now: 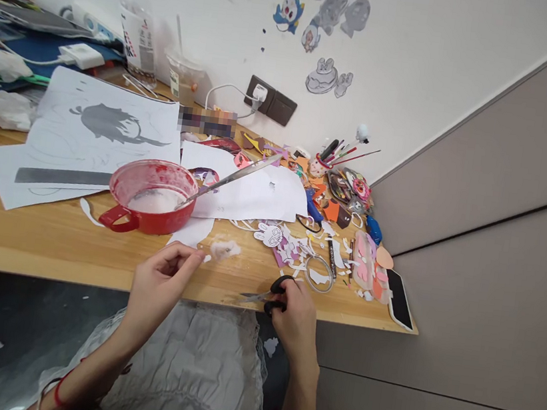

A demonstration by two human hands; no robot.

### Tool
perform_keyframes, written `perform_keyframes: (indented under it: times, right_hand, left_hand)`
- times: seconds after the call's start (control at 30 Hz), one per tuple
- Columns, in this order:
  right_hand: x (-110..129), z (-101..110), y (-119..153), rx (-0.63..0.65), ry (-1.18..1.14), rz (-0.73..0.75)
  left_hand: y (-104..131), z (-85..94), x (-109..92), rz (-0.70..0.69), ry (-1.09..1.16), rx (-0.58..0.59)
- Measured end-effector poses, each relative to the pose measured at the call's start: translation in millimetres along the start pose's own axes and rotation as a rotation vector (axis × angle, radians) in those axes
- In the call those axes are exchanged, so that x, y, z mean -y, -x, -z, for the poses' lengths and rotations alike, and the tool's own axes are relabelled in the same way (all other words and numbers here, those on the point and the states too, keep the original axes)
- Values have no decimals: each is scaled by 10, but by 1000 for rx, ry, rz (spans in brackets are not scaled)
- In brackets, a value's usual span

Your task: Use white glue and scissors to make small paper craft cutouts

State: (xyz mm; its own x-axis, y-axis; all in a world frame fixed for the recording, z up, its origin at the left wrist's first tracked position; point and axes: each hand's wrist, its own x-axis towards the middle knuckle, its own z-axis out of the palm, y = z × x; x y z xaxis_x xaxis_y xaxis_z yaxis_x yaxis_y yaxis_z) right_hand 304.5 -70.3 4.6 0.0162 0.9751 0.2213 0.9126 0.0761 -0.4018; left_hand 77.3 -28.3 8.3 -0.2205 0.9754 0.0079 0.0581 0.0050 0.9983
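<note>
The white paper scrap (206, 259) was pinched in your left hand (160, 277) over the surface (47, 236), likely light and flimsy, best taken by an edge. Your right hand (297, 312) had its grip through the 2 loops of the stiff scissors (256, 296). You could not fully read the bottle (137, 32) label.

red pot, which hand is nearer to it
Left. The left hand is just in front of the red pot; the right hand is farther off to the right, holding the scissors.
</note>
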Motion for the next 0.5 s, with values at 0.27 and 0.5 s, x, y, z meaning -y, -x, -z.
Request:
perform_keyframes:
  times: [0.27, 0.5]
  right_hand:
    - [67, 103, -38, 58, 2, 23]
    - [15, 293, -2, 144, -75, -26]
  left_hand:
    - [7, -12, -17, -3, -16, 17]
    - [14, -13, -20, 13, 18, 17]
